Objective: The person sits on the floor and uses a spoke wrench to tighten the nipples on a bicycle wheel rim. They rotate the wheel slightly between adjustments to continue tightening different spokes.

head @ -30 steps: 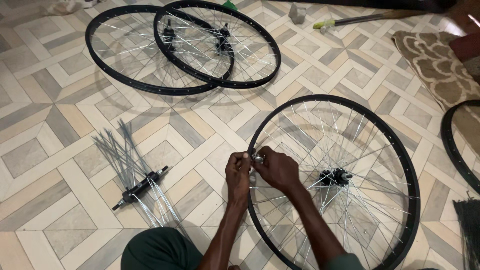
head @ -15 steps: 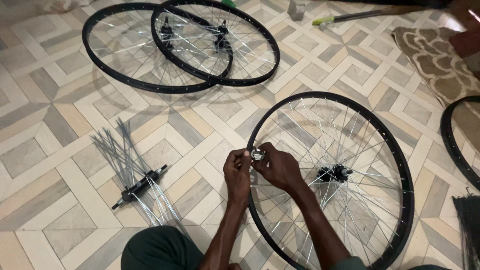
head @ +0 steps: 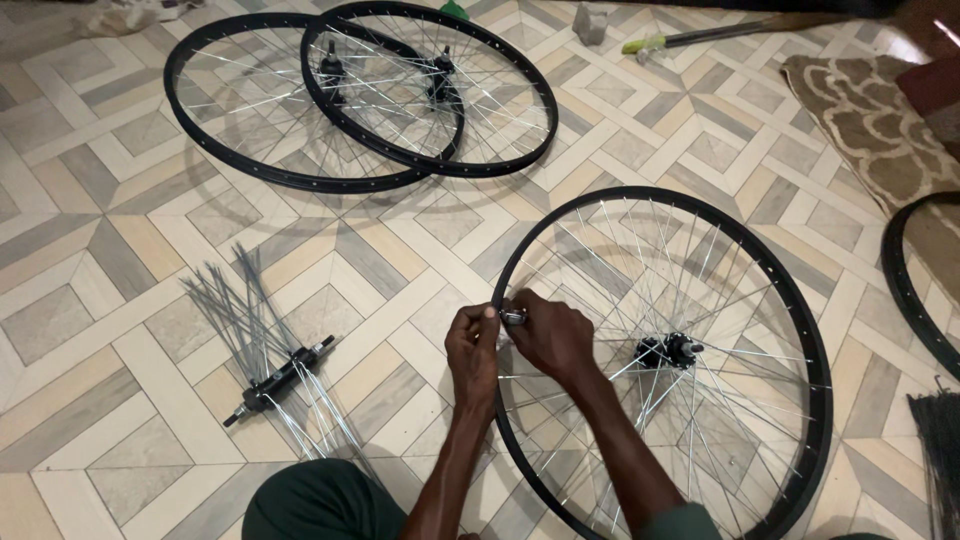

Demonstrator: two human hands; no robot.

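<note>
A black bicycle wheel rim [head: 770,270] with silver spokes and a dark hub [head: 668,351] lies flat on the tiled floor in front of me. My left hand [head: 473,352] pinches the rim's near-left edge from outside. My right hand [head: 548,336] reaches from inside the rim and grips a small silver tool or spoke nipple [head: 514,317] at that same spot. Both hands meet at the rim, fingertips touching.
Two finished black spoked wheels [head: 300,170] overlap at the top left. A loose hub with spokes fanned out [head: 272,375] lies at the left. Another rim [head: 905,290] and a patterned rug [head: 860,110] are at the right, a long-handled tool [head: 700,37] at the top, a bundle of dark spokes [head: 940,450] at bottom right.
The view has shifted slightly; my hands stay at the same spot on the rim, fingers working the small piece a little.
</note>
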